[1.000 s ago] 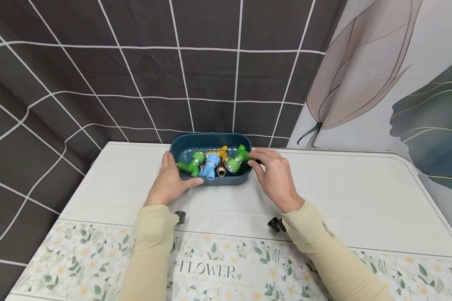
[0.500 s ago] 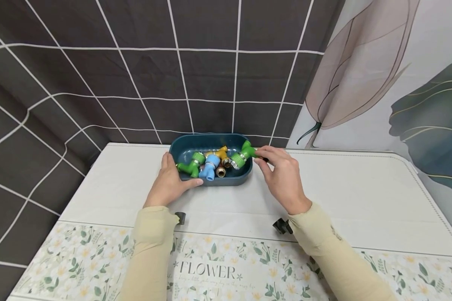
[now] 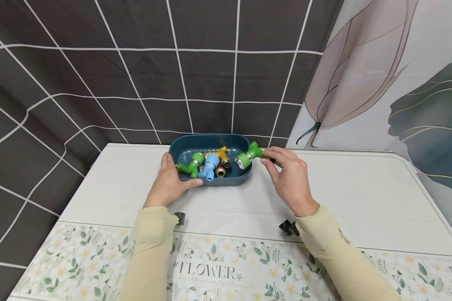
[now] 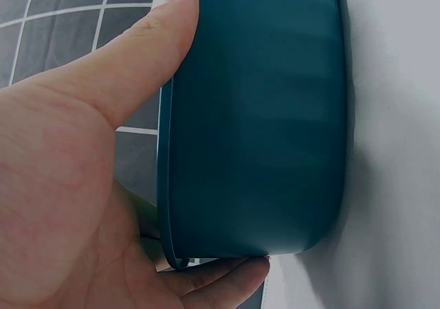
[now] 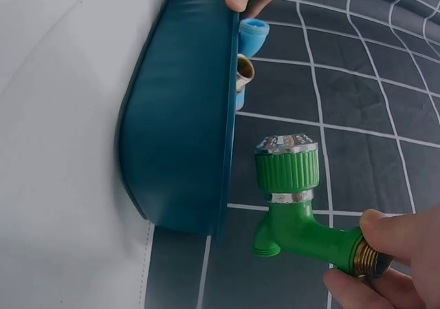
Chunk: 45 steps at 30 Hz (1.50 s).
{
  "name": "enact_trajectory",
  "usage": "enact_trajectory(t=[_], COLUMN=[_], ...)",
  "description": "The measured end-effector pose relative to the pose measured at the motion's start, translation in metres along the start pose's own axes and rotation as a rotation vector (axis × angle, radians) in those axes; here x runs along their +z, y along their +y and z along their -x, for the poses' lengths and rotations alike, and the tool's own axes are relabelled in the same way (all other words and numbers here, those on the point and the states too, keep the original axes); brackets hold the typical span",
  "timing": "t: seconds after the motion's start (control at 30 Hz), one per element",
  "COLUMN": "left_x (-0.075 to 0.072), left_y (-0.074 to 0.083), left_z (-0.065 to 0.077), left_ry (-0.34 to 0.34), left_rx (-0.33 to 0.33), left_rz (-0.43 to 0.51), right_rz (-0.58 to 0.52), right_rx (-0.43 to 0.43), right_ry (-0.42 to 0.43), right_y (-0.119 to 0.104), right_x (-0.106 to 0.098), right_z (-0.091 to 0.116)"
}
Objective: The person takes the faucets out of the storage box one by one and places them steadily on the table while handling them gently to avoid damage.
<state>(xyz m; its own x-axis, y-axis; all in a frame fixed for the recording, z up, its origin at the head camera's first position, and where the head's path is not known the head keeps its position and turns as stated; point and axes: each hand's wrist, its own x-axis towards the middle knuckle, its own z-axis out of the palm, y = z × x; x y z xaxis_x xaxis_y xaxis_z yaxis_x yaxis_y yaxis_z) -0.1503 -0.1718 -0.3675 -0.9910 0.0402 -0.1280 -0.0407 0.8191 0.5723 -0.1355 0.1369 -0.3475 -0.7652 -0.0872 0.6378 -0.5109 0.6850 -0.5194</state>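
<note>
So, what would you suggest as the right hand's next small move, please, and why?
Probably ease the held green tap rightward: its knob overlaps the teal bin in the head view, while the right hand pinches the threaded end.

Basin [image 3: 229, 181] on table [image 3: 361, 179], backdrop [image 3: 211, 75] behind it. Several taps [image 3: 211, 162] inside it. My left hand [image 3: 169, 182] at its left end; held tap [image 3: 253, 154] above its right end, my right hand [image 3: 291, 177] farther right.

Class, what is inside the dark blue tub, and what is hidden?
Inside the tub lie a green tap, a blue tap and a yellow tap. A brass-ended piece also shows, but the blue tap partly covers it, hiding its full shape. What lies beneath them is hidden.
</note>
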Motion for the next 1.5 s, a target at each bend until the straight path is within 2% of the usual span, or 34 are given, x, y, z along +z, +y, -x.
enact_trajectory(t=[0.53,1.07,1.5], left_x=[0.0,0.001,0.0], left_y=[0.0,0.0,0.0], left_z=[-0.001,0.001,0.001], left_ry=[0.008,0.003,0.001], left_rx=[0.003,-0.002,-0.004], left_rz=[0.003,0.011,0.011], right_rz=[0.001,-0.006,0.014], right_rx=[0.014,0.096,0.164], right_ry=[0.084,0.141,0.103], right_y=[0.016,0.028,0.039], right_x=[-0.004,-0.005,0.001], right_z=[0.007,0.015,0.017])
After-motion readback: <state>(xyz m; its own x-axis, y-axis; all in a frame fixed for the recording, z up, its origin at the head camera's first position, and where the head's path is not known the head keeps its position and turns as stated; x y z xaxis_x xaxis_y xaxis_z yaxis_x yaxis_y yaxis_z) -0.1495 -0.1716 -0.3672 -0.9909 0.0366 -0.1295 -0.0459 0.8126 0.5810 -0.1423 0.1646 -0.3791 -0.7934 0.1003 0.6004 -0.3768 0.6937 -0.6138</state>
